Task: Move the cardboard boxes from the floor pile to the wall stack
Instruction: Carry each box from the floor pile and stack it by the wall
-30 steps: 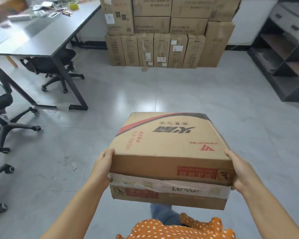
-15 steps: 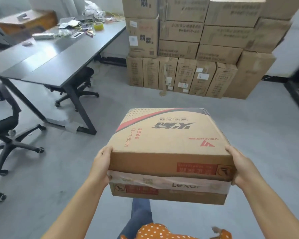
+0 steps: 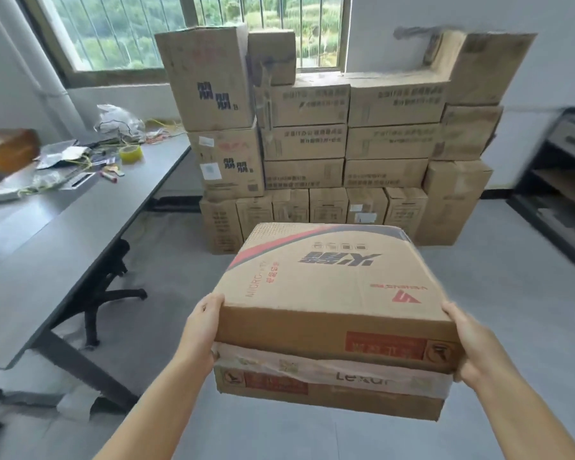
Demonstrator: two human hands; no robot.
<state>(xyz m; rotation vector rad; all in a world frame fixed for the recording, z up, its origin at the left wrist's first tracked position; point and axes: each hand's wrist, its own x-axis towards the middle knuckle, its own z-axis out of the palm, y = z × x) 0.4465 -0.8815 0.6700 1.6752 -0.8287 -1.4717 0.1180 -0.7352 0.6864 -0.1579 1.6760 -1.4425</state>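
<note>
Ahead of me the wall stack (image 3: 339,141) stands under a barred window (image 3: 193,28), several tiers of brown cartons reaching from the floor (image 3: 498,293) up past the sill. Its bottom tier is a row of narrow upright cartons; larger ones sit above, with the tallest at the left end. To my left a dark tabletop (image 3: 80,227) runs toward the stack, its far end close beside the left-hand cartons. It carries a roll of yellow tape (image 3: 131,153), a clear plastic bag (image 3: 120,121) and loose small items. An office chair (image 3: 113,277) is tucked under it. A dark shelf unit (image 3: 558,187) lines the right wall, blurred. Bare floor lies between me and the stack.

I hold two flat cardboard boxes (image 3: 332,303), one on the other, level at about chest height and well short of the stack. My left hand (image 3: 201,330) grips the near left corner, and my right hand (image 3: 475,343) grips the near right corner, fingers wrapped beneath.
</note>
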